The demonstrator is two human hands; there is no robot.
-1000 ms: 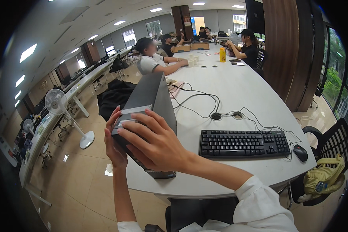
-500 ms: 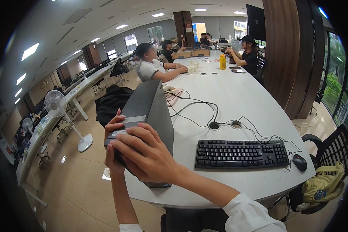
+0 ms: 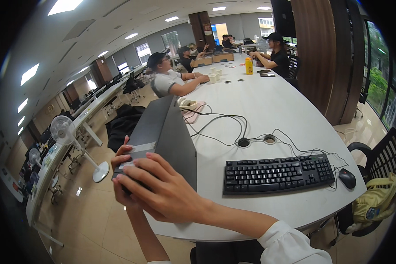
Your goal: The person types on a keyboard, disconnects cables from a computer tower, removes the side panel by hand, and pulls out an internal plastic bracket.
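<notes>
1. Clamped with two hands, left hand (image 3: pixel 124 197) and right hand (image 3: pixel 163 189), onto one dark computer case (image 3: pixel 176 145), at near-left corner of white table (image 3: pixel 251 103).
2. Along near edge: one black keyboard (image 3: pixel 277 174).
3. At near-right corner: one black mouse (image 3: pixel 347 178).
4. Toward far end, near right edge: one yellow bottle (image 3: pixel 249 66), two flat devices (image 3: pixel 267 75).

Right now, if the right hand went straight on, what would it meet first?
The computer, which its fingers seem to touch; the left hand looks next, though depth is unclear.
</notes>
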